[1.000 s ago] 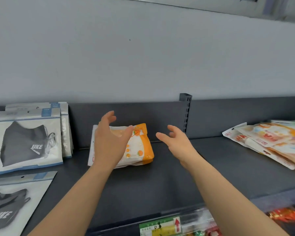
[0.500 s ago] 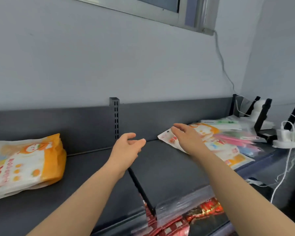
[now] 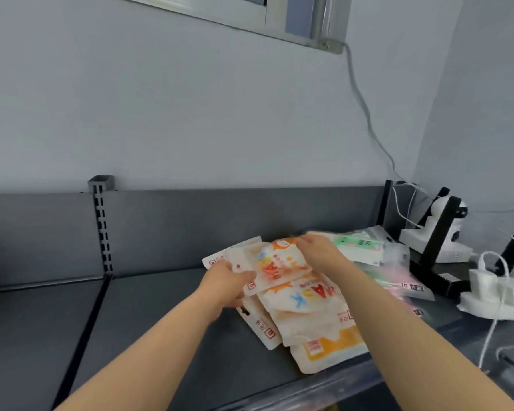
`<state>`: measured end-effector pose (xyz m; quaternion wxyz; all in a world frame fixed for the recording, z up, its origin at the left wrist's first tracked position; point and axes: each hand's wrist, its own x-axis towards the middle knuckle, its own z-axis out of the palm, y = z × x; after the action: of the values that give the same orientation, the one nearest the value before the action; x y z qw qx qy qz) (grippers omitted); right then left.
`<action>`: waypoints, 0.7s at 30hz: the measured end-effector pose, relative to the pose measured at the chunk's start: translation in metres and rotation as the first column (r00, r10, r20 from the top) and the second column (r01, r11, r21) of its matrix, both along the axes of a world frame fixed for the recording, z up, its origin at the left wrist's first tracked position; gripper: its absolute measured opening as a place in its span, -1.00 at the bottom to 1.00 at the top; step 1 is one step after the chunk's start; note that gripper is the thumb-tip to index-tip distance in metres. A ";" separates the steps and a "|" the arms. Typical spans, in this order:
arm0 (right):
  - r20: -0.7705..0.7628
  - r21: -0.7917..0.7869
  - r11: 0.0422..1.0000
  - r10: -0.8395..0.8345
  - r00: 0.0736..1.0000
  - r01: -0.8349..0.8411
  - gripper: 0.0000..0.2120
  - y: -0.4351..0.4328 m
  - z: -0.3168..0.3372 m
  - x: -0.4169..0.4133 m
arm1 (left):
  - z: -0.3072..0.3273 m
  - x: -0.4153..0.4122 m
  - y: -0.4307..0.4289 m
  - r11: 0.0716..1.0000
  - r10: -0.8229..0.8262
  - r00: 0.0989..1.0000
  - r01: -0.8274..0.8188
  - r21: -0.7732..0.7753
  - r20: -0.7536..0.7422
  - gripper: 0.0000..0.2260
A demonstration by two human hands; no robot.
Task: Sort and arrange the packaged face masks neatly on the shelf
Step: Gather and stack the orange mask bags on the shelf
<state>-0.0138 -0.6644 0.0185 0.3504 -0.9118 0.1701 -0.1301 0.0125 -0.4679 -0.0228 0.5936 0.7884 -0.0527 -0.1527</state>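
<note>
A loose pile of white and orange mask packets (image 3: 309, 318) lies on the dark grey shelf (image 3: 161, 321), right of centre. Both hands hold the top orange packet (image 3: 275, 264). My left hand (image 3: 226, 281) grips its left edge, thumb on top. My right hand (image 3: 319, 252) holds its far right corner, raised slightly off the pile. Behind it lie green packets (image 3: 358, 247) and pink packets (image 3: 398, 280), partly hidden by my right arm.
A slotted upright post (image 3: 101, 223) divides the shelf's back panel. At the right end stand a black bracket (image 3: 436, 247), a white camera (image 3: 448, 229) and a white power strip (image 3: 496, 295) with cables. A cable runs up the wall.
My view swung right, away from the black masks and the orange pack on the left. Both hands crossed to the right-hand pile and took hold of its top packet.
</note>
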 end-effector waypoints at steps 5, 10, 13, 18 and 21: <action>0.012 0.078 0.997 0.004 1.000 -0.005 -0.68 -0.011 -0.009 0.014 | -0.002 0.006 -0.005 0.995 0.096 0.995 -0.095 -0.019 0.011 -0.76; 0.094 0.341 0.940 -0.047 0.994 0.013 -0.65 -0.003 -0.005 0.011 | -0.004 0.010 0.003 0.880 0.249 0.967 -0.253 -0.402 -0.063 -0.21; 0.156 0.580 0.814 -0.074 0.985 -0.031 -0.74 0.015 -0.004 0.003 | -0.001 0.002 0.010 0.708 0.265 0.949 -0.313 -0.633 -0.172 -0.15; 0.148 0.783 0.594 0.109 0.983 -0.184 -0.79 0.058 -0.010 -0.009 | 0.002 -0.012 0.007 0.709 0.187 0.981 -0.166 -0.685 -0.043 -0.50; 0.122 0.661 0.706 0.232 0.965 -0.253 -0.78 0.063 -0.007 -0.019 | 0.005 -0.007 0.021 0.714 0.304 0.952 -0.237 -0.659 -0.013 -0.44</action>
<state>-0.0331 -0.6018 0.0119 0.6715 -0.7363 0.0791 -0.0264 0.0050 -0.4471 -0.0182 0.8436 0.5368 -0.0151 0.0021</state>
